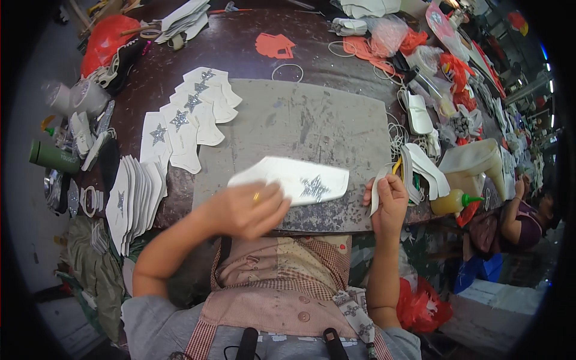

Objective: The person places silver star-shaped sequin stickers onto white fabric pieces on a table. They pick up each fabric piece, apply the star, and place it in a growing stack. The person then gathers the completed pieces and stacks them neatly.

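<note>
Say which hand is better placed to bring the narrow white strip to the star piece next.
Likely the right hand: it already grips the narrow white strip, just right of the star piece. The left hand is at the piece's left end.

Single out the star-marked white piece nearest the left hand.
The lone white piece at the left hand, over the grey mat; the other pieces overlap or bunch together farther left.

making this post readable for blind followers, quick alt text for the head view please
A person's left hand overlaps the left end of a white cutout bearing a glittery silver star, while the right hand pinches a narrow white strip. A worn grey mat lies beneath, more star-marked white pieces fanned along its left side.
</note>
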Available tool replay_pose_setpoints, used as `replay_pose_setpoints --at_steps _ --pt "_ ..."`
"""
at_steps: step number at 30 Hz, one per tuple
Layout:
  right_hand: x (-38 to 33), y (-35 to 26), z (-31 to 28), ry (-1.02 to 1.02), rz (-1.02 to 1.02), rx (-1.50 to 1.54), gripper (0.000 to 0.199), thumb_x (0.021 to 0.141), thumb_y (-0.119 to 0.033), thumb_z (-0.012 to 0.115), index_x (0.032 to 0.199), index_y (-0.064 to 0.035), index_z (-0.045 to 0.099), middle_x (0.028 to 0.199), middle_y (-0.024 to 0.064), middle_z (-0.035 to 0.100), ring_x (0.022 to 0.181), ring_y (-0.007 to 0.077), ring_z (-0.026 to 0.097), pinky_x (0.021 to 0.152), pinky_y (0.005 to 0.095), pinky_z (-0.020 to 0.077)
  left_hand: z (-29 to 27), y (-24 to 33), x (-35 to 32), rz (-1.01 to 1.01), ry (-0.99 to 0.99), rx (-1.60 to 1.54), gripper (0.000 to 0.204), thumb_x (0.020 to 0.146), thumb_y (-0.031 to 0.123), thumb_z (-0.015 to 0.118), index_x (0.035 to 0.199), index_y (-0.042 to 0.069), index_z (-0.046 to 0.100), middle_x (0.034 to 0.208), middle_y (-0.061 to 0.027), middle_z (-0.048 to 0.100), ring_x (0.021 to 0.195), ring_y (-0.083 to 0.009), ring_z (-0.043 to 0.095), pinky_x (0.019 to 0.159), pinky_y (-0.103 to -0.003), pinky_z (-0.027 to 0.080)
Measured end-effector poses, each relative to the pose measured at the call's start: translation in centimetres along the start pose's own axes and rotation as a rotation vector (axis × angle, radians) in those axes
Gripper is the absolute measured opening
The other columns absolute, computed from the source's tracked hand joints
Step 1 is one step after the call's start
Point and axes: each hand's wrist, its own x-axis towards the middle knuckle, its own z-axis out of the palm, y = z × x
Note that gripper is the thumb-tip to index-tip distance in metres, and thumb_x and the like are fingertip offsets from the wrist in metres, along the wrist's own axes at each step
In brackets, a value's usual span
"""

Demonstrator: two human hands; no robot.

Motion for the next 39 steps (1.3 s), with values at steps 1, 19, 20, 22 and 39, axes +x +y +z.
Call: replay_pose_setpoints --at_steps 1,19,20,22,39 --pt "0.1 -0.7 -0.1 -0.065 0.084 -0.083 0.015 0.098 -0.01 0.063 0.101 0.0037 0.062 0.08 0.0125 0.07 0.058 0.0129 0.063 0.051 0.0243 0.0501 -0.7 1.6 -1.4 -0.046 -0.092 -0.028 0.027 0.074 0.008 0.07 0.099 -0.004 0.07 0.092 -0.0125 0.067 0.089 -0.0242 0.07 0.072 -0.033 0.059" --pt "0.0 -1.3 10.2 -0.876 0.366 -0.907 0.015 0.085 -0.016 0.075 0.084 -0.0006 0.074 0.062 0.0063 0.064 0.057 0.0095 0.055 0.056 0.0286 0.0443 -0.7 9.0 -5.7 -0.774 -0.039 -0.265 0.066 0.08 0.016 0.08 0.135 -0.001 0.047 0.134 -0.012 0.062 0.127 -0.0328 0.056 0.105 -0.049 0.043" --pt "0.1 -1.3 10.3 -0.875 0.388 -0.908 0.015 0.085 -0.015 0.075 0.084 0.0 0.074 0.062 0.0058 0.065 0.057 0.0086 0.055 0.055 0.0283 0.0442 -0.6 9.2 -5.9 -0.78 -0.029 -0.258 0.065 0.081 0.017 0.079 0.135 0.0 0.048 0.134 -0.0116 0.062 0.125 -0.0317 0.057 0.105 -0.048 0.043" --pt "0.1 -1.4 10.5 -0.871 0.433 -0.908 0.016 0.085 -0.015 0.075 0.085 0.001 0.074 0.063 0.0048 0.065 0.058 0.0068 0.054 0.055 0.0279 0.0439 -0.6 9.7 -6.3 -0.791 -0.011 -0.249 0.061 0.083 0.02 0.078 0.135 0.003 0.05 0.134 -0.0108 0.063 0.123 -0.0295 0.058 0.106 -0.047 0.043" --pt "-0.2 -1.9 11.2 -0.825 0.482 -0.948 0.016 0.087 -0.011 0.076 0.084 0.0043 0.073 0.063 -0.0017 0.06 0.058 0.0017 0.048 0.051 0.0215 0.0382 0.7 11.3 -5.3 -0.655 -0.211 -0.032 0.071 0.085 0.052 0.071 0.135 0.007 0.05 0.137 -0.0021 0.062 0.126 -0.0203 0.046 0.112 -0.039 0.029"
